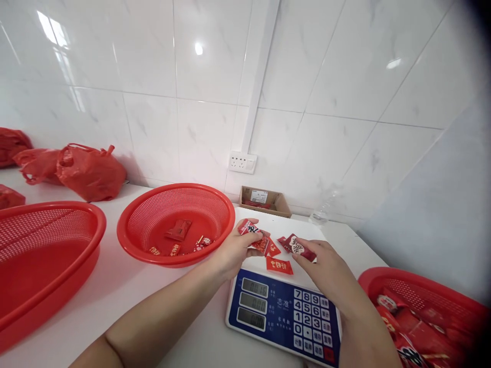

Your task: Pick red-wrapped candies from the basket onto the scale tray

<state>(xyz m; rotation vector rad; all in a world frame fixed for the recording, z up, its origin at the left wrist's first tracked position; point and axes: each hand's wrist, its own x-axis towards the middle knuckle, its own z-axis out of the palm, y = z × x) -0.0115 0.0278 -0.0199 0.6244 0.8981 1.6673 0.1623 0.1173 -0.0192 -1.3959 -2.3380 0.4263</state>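
My left hand (243,240) is closed on a red snack packet (251,230) with white and black print, above the left side of the scale's white pan (307,222). Between thumb and fingers, my right hand (318,258) grips a dark red packet (297,247) with a pale patch and dark lettering. Two smaller red packets lie by the hands: one flat on the pan (279,265), the other (273,249) partly hidden behind the left hand's packet. In front is the scale's blue keypad panel (284,312), its three displays lit dimly.
A red perforated basket (126,230) with several packets stands left of the scale, and another red basket (49,209) farther left. At right, a red basket (368,278) holds many packets. A cardboard box (284,204) and a clear plastic container (324,209) stand by the wall; red bags (92,174) sit back left.
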